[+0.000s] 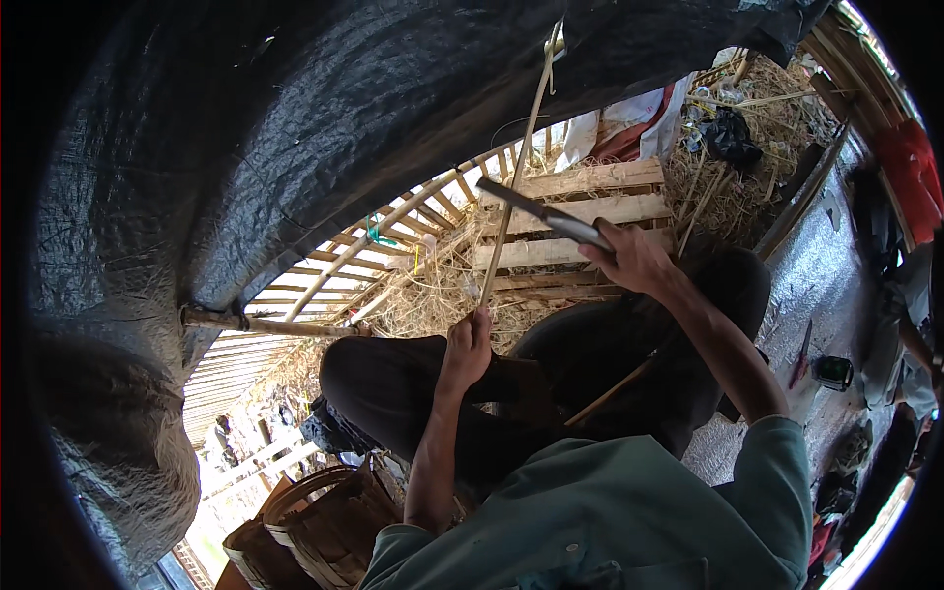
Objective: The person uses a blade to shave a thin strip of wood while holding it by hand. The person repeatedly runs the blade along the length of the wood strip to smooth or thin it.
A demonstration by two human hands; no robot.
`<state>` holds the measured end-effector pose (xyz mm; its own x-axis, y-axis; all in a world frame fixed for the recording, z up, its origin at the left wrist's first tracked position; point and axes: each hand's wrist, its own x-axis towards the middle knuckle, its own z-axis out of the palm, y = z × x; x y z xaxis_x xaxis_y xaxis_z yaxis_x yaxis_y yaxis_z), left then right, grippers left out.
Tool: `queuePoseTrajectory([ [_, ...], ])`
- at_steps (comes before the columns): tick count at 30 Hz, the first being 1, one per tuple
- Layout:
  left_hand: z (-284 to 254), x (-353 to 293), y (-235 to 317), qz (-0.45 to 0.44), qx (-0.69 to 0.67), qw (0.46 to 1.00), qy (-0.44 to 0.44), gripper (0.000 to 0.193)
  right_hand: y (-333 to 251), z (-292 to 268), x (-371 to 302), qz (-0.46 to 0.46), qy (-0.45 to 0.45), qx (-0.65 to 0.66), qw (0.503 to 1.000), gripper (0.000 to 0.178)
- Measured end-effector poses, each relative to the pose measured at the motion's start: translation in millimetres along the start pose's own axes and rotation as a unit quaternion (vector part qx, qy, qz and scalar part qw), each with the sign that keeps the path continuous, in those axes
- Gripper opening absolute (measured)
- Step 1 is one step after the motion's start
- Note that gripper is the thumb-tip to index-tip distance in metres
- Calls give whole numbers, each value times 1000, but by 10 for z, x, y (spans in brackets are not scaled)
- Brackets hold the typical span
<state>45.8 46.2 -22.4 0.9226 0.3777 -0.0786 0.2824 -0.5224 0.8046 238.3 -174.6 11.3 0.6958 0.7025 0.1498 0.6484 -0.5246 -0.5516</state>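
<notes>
L hand: you grip strip, lower end hidden
R hand: you grip knife
Baskets: cut off @ btm, contents unclear

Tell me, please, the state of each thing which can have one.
Pale strip: held, slanting.
Knife: held, crossing the strip in view; contact unclear.
Left grip: closed on the strip.
Right grip: closed on the knife.
Black sheet: hanging, wrinkled.
Black bag: crumpled.
Straw: loose, scattered.
Wooden slats: side by side, gaps between.
</notes>
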Motion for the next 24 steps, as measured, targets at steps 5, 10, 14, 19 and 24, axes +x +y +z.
queuePoseTrajectory([
  [5,16,55,54,3,19,1000,20,30,46,-110,143,-124,-50,-200,971,51],
  [10,10,139,86,-16,25,1000,4,35,382,-311,746,31,90,-137,986,34],
  [14,5,152,18,-29,20,999,2,37,567,-51,771,16,59,10,998,42],
  [19,37,97,-22,-39,44,998,25,36,418,-334,735,-165,-67,-126,976,39],
  [24,53,155,-157,-28,59,997,31,35,541,-315,862,8,-1,-152,988,42],
])
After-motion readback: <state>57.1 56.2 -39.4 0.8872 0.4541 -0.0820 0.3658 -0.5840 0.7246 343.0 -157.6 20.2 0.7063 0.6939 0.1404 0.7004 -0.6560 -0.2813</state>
